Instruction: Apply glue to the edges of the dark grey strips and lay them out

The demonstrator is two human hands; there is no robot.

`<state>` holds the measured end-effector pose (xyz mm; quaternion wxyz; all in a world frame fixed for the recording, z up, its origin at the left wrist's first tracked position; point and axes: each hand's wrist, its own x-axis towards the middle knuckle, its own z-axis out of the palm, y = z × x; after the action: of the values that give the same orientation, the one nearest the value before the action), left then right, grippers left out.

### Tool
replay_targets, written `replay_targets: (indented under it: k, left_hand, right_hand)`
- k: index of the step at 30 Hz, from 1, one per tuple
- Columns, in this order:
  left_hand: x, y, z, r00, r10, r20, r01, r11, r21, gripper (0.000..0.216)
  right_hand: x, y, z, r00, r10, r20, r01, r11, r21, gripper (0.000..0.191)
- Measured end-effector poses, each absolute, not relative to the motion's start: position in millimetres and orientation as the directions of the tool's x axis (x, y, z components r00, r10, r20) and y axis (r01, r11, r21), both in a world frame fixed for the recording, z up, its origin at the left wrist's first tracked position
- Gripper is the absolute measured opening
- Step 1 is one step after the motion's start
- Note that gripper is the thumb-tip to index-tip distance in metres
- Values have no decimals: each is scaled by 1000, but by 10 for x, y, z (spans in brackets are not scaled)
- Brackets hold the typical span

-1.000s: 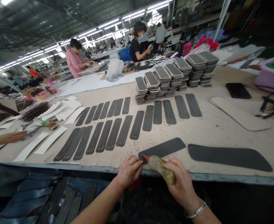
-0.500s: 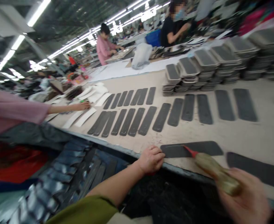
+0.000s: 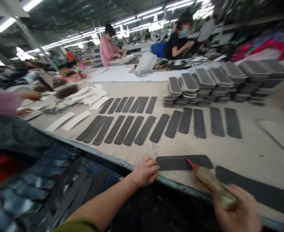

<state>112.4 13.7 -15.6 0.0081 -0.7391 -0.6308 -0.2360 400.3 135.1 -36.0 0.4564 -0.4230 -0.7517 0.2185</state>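
Observation:
A dark grey panel with rounded corners [image 3: 173, 163] lies along the near table edge. The curled fingers of my left hand [image 3: 145, 172] hold its left end against the edge. In my closed right hand [image 3: 238, 207] is a greenish squeeze bottle [image 3: 215, 185] with a red nozzle, slanting up to the left. The nozzle tip touches or hovers just over the panel's middle; I cannot tell which. A thin shiny line runs along the panel left of the tip. Another long grey panel [image 3: 255, 187] rests on the right, partly behind my right hand.
Two rows of grey panels [image 3: 144, 130] lie farther in on the table [image 3: 137, 154]. Tall stacks of pale-edged panels [image 3: 204, 85] stand at the back right. White strips [image 3: 76, 120] and a co-worker's pink sleeve [image 3: 2, 101] are at left. More people work behind.
The nozzle has moved along the panel, and a shiny line now shows behind it. My view has turned and levelled. The co-worker's hand at left has drawn back from the white strips.

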Motion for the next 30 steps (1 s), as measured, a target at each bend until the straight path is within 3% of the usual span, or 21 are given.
replay_targets:
  k: [4,19,22,25,28,30]
  left_hand:
    - [1099,160,-186,86,920,383,915,-225,336,21]
    - [1097,163,-236,78,896,436,914,-239,327,21]
    - [1092,150,-236,70,902,426,917,-226,329,23]
    - [1101,139,-210,63,915,398,914,-213,346,21]
    - [1114,133,-203,53,918,394,917,-201,346,16]
    - [1126,126,-221,40,915,401,923,-187,335,15]
  right_hand:
    - [3977,1375,-270,-261,706,659,532,675,-512,26]
    - [4151,1531,-167,-117,660,742,698,586,-412,27]
    - [4171,1504,-155,-51,673,738,685,562,-465,34]
    - [4104,1396,-165,3,723,691,529,585,-615,42]
    - [3928,1255,-193,-62,775,629,334,610,-719,44]
    - [3782,1174,-214,-156,771,617,269,634,-725,41]
